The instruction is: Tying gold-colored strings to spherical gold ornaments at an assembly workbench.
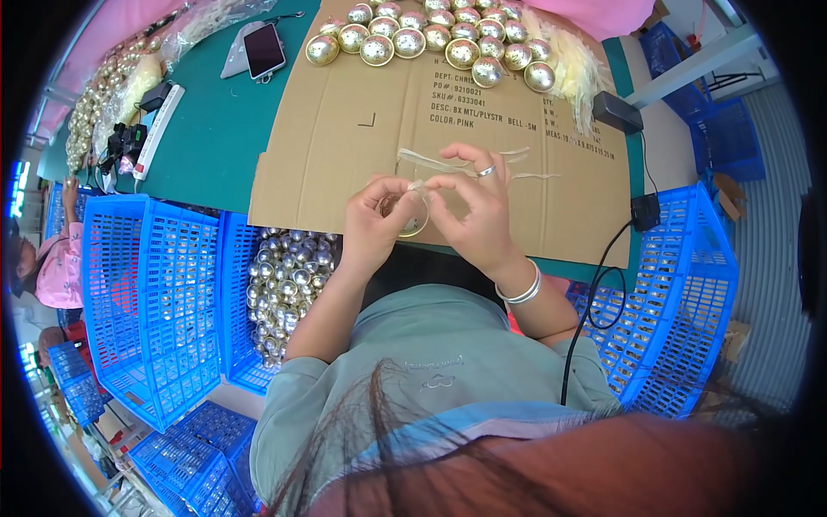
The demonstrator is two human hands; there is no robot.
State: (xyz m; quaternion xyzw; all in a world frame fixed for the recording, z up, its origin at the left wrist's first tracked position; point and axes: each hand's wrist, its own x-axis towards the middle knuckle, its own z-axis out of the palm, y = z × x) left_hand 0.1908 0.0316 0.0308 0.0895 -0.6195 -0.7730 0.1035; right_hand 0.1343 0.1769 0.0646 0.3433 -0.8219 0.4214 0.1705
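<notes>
Over the near edge of a flat cardboard sheet, my left hand is closed around a small gold metal bell, its rim showing below the fingers. Thumb and index finger of my right hand pinch a pale cream ribbon at the top of the bell, touching the left fingertips. The ribbon's loose ends trail across the cardboard behind the right hand. Whether the ribbon is knotted there is hidden by the fingers.
Several gold bells stand on the cardboard's far part, beside a bundle of cream ribbons. A phone and a white power strip lie to the left. Blue crates flank me; one holds silvery bells. A black cable hangs at right.
</notes>
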